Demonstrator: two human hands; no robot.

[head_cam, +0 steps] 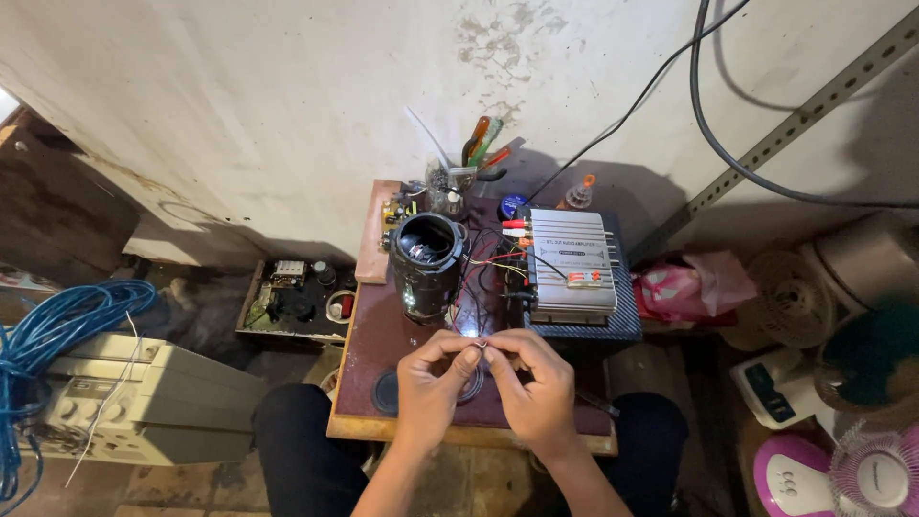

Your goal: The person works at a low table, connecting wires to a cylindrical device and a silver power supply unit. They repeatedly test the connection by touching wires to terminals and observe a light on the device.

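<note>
Against a stained white wall stands the small brown surface (383,335). Both hands meet just in front of the black cylinder lamp (426,263). Left hand (428,388) and right hand (536,388) press their fingers (466,352) together, pinching a tiny metal part (481,343). Silver amplifier (571,263) sits beside the lamp.

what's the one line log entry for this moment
left hand + right hand: pinch small metal part | over small table | black cylinder, silver amplifier behind

Small brown table (383,335) carrying a black cylinder (425,265) mid-left, silver amplifier (569,264) sitting at its right edge.
</note>
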